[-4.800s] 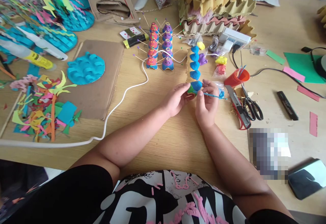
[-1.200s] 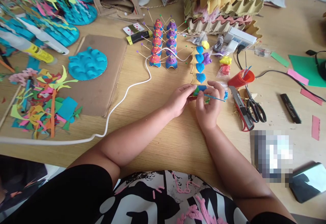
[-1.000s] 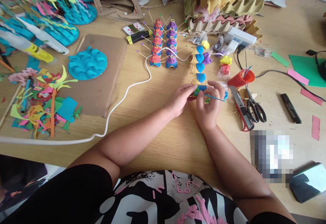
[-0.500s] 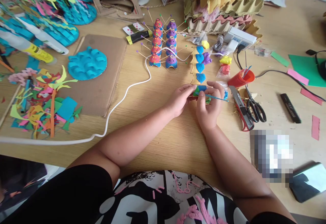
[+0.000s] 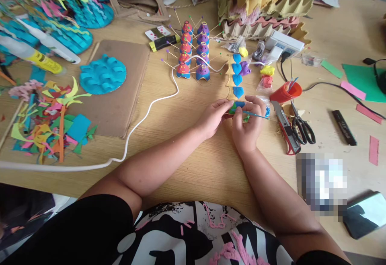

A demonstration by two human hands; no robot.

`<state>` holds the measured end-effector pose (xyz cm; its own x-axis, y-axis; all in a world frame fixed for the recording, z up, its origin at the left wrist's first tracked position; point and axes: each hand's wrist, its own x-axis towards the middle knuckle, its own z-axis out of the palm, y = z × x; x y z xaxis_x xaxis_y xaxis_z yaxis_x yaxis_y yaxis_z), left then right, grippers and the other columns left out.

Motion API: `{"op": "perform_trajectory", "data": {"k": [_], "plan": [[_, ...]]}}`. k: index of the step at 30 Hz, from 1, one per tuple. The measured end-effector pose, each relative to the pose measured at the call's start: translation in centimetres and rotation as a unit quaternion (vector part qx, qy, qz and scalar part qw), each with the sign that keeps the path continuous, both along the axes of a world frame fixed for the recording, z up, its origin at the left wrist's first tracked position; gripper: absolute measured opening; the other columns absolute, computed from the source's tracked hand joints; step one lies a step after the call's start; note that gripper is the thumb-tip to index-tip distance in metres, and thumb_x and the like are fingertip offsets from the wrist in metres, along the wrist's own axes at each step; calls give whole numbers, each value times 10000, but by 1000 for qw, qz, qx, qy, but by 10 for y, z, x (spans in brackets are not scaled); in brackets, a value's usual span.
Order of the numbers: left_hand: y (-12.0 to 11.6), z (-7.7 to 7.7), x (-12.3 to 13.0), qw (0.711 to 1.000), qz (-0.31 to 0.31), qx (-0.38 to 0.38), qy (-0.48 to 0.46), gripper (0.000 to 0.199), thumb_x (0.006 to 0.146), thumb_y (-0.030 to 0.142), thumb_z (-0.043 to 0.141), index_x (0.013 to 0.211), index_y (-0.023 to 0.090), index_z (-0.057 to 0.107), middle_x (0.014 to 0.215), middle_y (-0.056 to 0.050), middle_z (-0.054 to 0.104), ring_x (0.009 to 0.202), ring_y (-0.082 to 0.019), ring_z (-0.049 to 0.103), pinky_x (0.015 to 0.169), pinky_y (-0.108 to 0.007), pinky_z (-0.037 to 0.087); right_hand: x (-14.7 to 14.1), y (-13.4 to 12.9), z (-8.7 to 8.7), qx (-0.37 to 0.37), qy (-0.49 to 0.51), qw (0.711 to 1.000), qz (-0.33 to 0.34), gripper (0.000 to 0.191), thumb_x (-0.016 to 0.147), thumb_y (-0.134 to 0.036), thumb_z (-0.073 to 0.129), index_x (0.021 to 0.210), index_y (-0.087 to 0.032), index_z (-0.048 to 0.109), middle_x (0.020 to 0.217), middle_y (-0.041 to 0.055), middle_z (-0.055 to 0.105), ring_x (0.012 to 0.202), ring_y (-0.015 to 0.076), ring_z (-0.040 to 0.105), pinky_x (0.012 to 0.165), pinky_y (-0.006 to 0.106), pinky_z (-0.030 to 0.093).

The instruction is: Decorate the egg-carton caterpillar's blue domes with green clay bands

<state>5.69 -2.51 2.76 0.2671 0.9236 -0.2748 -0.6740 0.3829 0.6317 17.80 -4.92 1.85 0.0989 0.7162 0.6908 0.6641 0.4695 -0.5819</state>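
Both my hands meet over the middle of the wooden table [image 5: 187, 152]. My left hand [image 5: 211, 118] pinches a small blue and green clay piece [image 5: 238, 105] from the left. My right hand [image 5: 247, 126] holds the same piece from the right and grips a thin blue stick [image 5: 256, 115] that points to the right. Just beyond my fingers lies a strip of blue clay shapes [image 5: 237, 76]. Farther back stand two rows of red and purple clay cones [image 5: 193, 54] stuck with pins.
A white cable [image 5: 144, 116] snakes across the table. An orange cup [image 5: 285, 92], a box cutter [image 5: 286, 130], scissors [image 5: 301, 128] and a black marker [image 5: 343, 127] lie to the right. Paper scraps [image 5: 48, 124], a cardboard sheet [image 5: 117, 104] with a blue disc [image 5: 102, 74] lie left.
My hands stay on the clay piece; the stick has shifted slightly in my right fingers. The view has barely moved.
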Motion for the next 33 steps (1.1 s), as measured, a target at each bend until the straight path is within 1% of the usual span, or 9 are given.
{"op": "perform_trajectory", "data": {"k": [3,7,12,18,25,28,33], "plan": [[0,-1,0,1000,2,1,-1,236,923,239,824,723,165,722,757,23,742,734,-83,661,761,-224,490,0,2,-2,0,10,1000,1,95,1017,-272,610,933,-255,570,1209,113,709,1161,279,675,1046,590,578],[1,-3,0,1000,3,6,-9,230,950,220,789,734,163,733,762,18,742,743,-88,667,761,-231,496,1,1,-3,-1,31,999,12,101,1018,-310,608,940,-256,574,1213,95,696,1175,277,671,1069,596,568],[1,-4,0,1000,4,4,-10,232,960,216,768,739,160,725,763,20,738,758,-91,670,783,-233,509,1,-2,0,-12,42,999,20,150,1069,-338,554,942,-257,554,1199,133,692,1175,278,658,1054,570,562],[0,-4,0,1000,4,8,-9,234,943,222,791,730,163,714,749,26,723,745,-88,661,759,-231,496,1,1,-2,10,22,1000,15,105,1049,-301,585,956,-255,565,1189,94,692,1161,255,674,1001,524,592],[0,-2,1,1000,4,5,3,250,931,234,812,716,168,702,739,30,721,727,-86,655,748,-225,498,2,1,-3,-6,32,999,21,83,1029,-275,586,950,-258,565,1203,89,680,1172,257,672,1078,558,568],[0,-2,0,1000,3,5,4,240,949,228,786,727,168,715,748,26,729,740,-88,662,765,-228,506,1,0,-3,-4,55,998,30,95,1033,-290,593,946,-258,574,1190,79,682,1172,257,670,1076,551,559],[1,0,-2,1000,-8,0,-5,216,968,225,757,760,166,746,795,9,768,776,-103,688,766,-238,519,1,1,-8,-10,134,990,37,149,1067,-345,563,953,-255,595,1204,60,688,1191,241,667,1088,530,526]]}}
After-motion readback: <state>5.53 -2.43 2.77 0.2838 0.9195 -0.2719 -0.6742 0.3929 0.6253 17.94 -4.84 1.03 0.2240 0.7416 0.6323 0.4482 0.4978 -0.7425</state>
